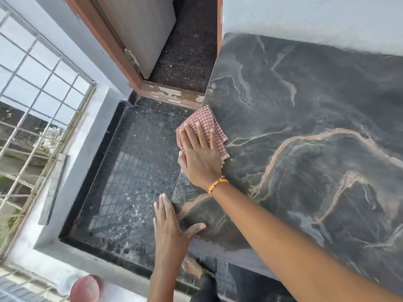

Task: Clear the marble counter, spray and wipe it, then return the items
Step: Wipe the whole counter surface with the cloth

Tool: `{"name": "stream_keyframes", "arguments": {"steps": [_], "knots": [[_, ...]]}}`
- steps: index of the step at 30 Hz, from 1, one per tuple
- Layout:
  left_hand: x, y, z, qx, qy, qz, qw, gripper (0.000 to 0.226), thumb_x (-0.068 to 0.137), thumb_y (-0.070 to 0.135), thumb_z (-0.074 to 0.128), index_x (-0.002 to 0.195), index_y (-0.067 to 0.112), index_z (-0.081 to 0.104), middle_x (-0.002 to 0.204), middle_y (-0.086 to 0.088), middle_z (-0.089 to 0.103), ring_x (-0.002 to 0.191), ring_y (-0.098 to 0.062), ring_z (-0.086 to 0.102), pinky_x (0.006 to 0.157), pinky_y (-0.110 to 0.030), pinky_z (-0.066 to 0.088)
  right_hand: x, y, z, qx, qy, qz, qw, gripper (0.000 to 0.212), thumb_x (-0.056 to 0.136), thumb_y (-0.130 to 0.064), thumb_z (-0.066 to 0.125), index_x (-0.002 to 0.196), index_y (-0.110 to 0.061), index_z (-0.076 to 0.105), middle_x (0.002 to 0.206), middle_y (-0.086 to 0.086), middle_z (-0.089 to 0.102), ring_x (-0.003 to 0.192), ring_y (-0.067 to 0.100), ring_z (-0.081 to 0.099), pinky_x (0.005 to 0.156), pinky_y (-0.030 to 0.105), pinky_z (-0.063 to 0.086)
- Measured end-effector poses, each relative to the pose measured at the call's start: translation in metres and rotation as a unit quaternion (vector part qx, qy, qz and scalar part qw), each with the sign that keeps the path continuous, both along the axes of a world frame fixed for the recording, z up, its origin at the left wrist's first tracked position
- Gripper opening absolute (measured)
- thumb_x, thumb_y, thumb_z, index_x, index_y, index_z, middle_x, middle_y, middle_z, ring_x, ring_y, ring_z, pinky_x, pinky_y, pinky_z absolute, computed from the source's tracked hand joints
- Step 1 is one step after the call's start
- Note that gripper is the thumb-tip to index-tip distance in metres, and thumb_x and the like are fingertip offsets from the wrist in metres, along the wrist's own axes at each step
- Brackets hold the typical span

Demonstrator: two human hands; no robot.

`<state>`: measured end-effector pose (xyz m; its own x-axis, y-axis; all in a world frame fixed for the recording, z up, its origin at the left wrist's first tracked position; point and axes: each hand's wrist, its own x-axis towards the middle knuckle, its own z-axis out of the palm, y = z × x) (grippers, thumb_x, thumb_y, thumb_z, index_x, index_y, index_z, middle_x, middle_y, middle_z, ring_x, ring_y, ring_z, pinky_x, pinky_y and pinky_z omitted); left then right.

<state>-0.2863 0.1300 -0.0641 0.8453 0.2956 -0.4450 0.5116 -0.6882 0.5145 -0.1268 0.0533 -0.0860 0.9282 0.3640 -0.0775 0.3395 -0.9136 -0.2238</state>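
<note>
The dark marble counter with tan veins fills the right of the head view. A pink checked cloth lies folded at its left edge, partly overhanging. My right hand presses flat on the cloth, fingers spread, an orange thread band on the wrist. My left hand rests flat and open on the counter's near left corner, thumb out to the right, holding nothing. The counter top bears nothing else.
Below the counter's left edge lies a dark speckled floor. A wooden door frame and doorway stand at the top. A barred window is on the left. A reddish round object sits at the bottom left. A white wall backs the counter.
</note>
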Motion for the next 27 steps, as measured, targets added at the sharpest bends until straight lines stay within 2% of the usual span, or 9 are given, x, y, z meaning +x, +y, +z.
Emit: {"name": "stream_keyframes", "arguments": {"steps": [4,6,10,14,18,21,27], "knots": [[0.007,-0.002,0.003,0.019,-0.016,-0.051,0.998,0.127,0.052,0.074,0.048,0.148,0.01,-0.004,0.159,-0.005,-0.002,0.146,-0.023,-0.009,0.118,-0.044,0.003,-0.01,-0.036,0.001,-0.003,-0.002,0.002,1.0,0.059,0.094,-0.038,0.026,0.149,-0.021,0.012,0.159,-0.002,0.012,0.146,0.021,0.011,0.119,0.049,0.005],[0.013,-0.001,0.005,0.012,-0.017,-0.078,0.997,0.128,0.051,0.075,0.048,0.148,0.01,-0.006,0.159,-0.004,-0.004,0.146,-0.022,-0.01,0.119,-0.042,0.003,-0.009,-0.062,0.002,-0.015,-0.002,-0.03,0.999,0.059,0.095,-0.038,0.027,0.149,-0.023,0.011,0.159,-0.003,0.012,0.146,0.019,0.011,0.119,0.047,0.005],[0.019,0.007,0.008,-0.009,-0.008,-0.135,0.991,0.129,0.054,0.073,0.052,0.147,0.008,-0.01,0.159,-0.005,-0.008,0.146,-0.02,-0.012,0.119,-0.041,0.004,-0.025,-0.131,0.004,-0.02,-0.004,-0.181,0.983,0.061,0.094,-0.036,0.031,0.149,-0.026,0.01,0.159,-0.005,0.008,0.147,0.017,0.006,0.119,0.044,0.0],[0.02,0.016,0.008,-0.029,-0.011,-0.175,0.984,0.126,0.063,0.062,0.064,0.146,0.007,-0.012,0.158,-0.005,-0.01,0.145,-0.02,-0.014,0.12,-0.039,0.003,-0.055,-0.195,0.005,-0.024,0.003,-0.329,0.944,0.059,0.095,-0.031,0.032,0.149,-0.023,0.013,0.159,-0.002,0.01,0.147,0.02,0.008,0.119,0.047,0.005],[0.02,0.024,0.006,-0.051,-0.014,-0.194,0.98,0.126,0.065,0.058,0.068,0.146,0.007,-0.014,0.158,-0.005,-0.011,0.145,-0.019,-0.015,0.119,-0.037,0.001,-0.088,-0.193,0.006,-0.02,0.016,-0.439,0.898,0.06,0.095,-0.029,0.033,0.149,-0.017,0.012,0.159,0.002,0.01,0.146,0.025,0.008,0.117,0.05,0.006],[0.02,0.029,0.008,-0.068,-0.01,-0.21,0.975,0.129,0.058,0.063,0.062,0.145,0.008,-0.016,0.158,-0.005,-0.013,0.144,-0.019,-0.016,0.119,-0.038,0.002,-0.097,-0.154,0.003,-0.033,0.035,-0.448,0.893,0.062,0.094,-0.032,0.029,0.15,-0.015,0.006,0.16,0.005,0.002,0.147,0.028,0.002,0.117,0.052,0.003],[0.018,0.04,0.011,-0.115,-0.003,-0.222,0.968,0.127,0.063,0.055,0.07,0.146,0.012,-0.015,0.158,-0.002,-0.012,0.144,-0.016,-0.015,0.119,-0.037,0.009,-0.07,-0.057,0.002,-0.027,0.042,-0.326,0.944,0.064,0.092,-0.037,0.025,0.15,-0.02,0.001,0.16,0.003,-0.003,0.147,0.027,-0.003,0.117,0.051,-0.005]]}}
